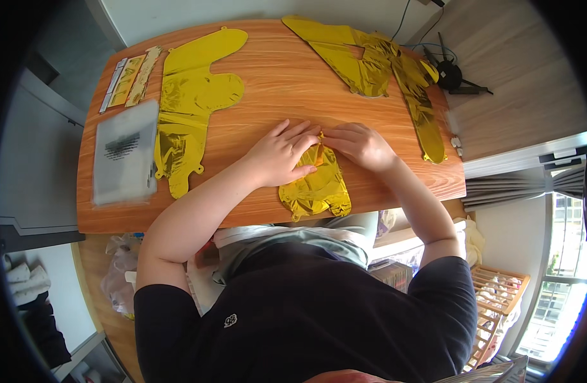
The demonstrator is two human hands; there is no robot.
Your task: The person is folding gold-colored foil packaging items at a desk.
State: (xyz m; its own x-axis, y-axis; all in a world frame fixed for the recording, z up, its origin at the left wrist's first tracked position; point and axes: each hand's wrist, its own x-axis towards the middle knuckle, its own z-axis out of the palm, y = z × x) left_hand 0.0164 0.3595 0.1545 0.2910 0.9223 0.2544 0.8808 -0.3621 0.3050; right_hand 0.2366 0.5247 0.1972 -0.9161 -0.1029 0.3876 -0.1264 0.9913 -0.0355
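A gold foil balloon (314, 191), flat and folded small, lies near the table's front edge, between my hands. My left hand (284, 153) rests over its upper left part with the fingers stretched out and the thumb apart on the foil. From the other side my right hand (357, 145) closes its fingers on the balloon's far edge, where a bit of foil sticks up. The fingertips of both hands nearly meet there. Part of the foil is hidden under my left hand.
Another flat gold foil balloon (191, 96) lies to the left, and more gold foil (364, 64) at the back right. A clear plastic bag (124, 156) and paper strips (131, 80) lie at the left edge. A black device with antennas (450, 75) stands beyond the right corner.
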